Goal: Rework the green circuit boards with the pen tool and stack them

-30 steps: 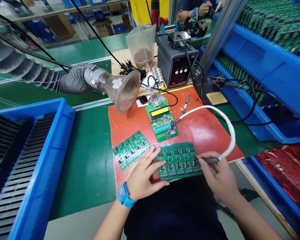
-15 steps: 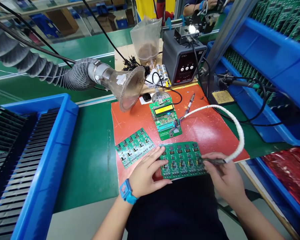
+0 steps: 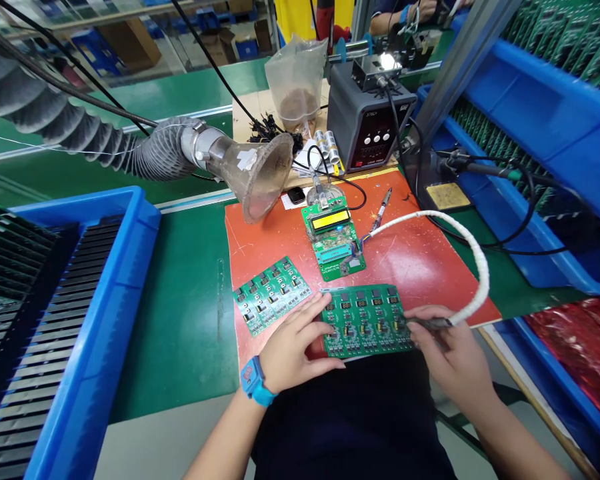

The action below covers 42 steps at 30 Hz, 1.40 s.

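Observation:
A green circuit board panel (image 3: pixel 365 323) with a row of small digit displays lies at the front edge of the red mat. My left hand (image 3: pixel 300 343) rests with fingers spread on its left end. In my right hand (image 3: pixel 447 343) is a probe (image 3: pixel 430 323) on a white-wrapped cable, pinched between thumb and fingers. Its tip is at the panel's right end; exact contact is too small to tell. The cable runs to a programmer board (image 3: pixel 333 237) with a lit yellow screen. A second circuit board panel (image 3: pixel 271 295) lies to the left.
A fume extractor funnel (image 3: pixel 265 177) hangs over the mat's back left. Behind stands a soldering station (image 3: pixel 370 120). Blue bins (image 3: pixel 95 333) flank the bench, holding boards. A pen (image 3: pixel 381 209) lies right of the programmer board. Another person's hand (image 3: pixel 423 10) shows at the back.
The whole view has shifted slightly. Both hands, the panel and the probe keep practically the same positions relative to each other.

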Each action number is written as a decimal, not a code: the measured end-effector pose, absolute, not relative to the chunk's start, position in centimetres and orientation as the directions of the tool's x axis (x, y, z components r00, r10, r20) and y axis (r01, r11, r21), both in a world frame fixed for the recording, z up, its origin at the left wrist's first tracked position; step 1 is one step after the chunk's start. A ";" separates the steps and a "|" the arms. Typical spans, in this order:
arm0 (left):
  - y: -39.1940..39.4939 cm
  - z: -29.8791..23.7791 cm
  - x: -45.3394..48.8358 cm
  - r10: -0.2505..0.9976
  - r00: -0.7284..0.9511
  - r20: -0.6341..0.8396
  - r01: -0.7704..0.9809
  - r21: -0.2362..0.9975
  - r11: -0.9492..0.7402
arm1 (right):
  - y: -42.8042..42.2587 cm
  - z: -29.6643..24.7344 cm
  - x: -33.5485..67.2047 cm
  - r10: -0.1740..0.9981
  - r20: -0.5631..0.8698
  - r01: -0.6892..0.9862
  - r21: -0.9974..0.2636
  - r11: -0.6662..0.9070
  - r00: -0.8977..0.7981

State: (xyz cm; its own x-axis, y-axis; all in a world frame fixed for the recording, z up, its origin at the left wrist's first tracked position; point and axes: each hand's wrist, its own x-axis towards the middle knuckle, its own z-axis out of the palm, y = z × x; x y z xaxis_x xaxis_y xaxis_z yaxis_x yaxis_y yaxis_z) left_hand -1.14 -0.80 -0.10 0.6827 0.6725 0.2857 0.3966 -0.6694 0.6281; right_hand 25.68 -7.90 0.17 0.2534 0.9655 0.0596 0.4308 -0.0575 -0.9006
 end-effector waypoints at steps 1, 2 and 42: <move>-0.8 -0.1 -1.1 0.678 0.680 0.278 0.399 0.636 -0.661 | -7.9 0.2 25.7 0.966 0.059 0.430 -0.901 -0.058 0.254; -0.8 -0.1 -1.1 0.684 0.677 0.271 0.401 0.644 -0.652 | -7.9 0.2 25.7 0.966 0.056 0.428 -0.902 -0.060 0.253; -0.5 -0.3 -0.8 0.639 0.721 0.267 0.422 0.562 -0.711 | -7.9 0.1 25.7 0.967 0.093 0.453 -0.891 -0.025 0.236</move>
State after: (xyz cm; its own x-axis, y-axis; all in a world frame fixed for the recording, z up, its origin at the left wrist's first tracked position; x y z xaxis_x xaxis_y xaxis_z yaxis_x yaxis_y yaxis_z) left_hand -0.79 -0.47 -0.31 0.7213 0.6391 0.2672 0.4222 -0.7114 0.5619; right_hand 25.75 -7.91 0.14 0.2362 0.9672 0.0933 0.4526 -0.0246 -0.8914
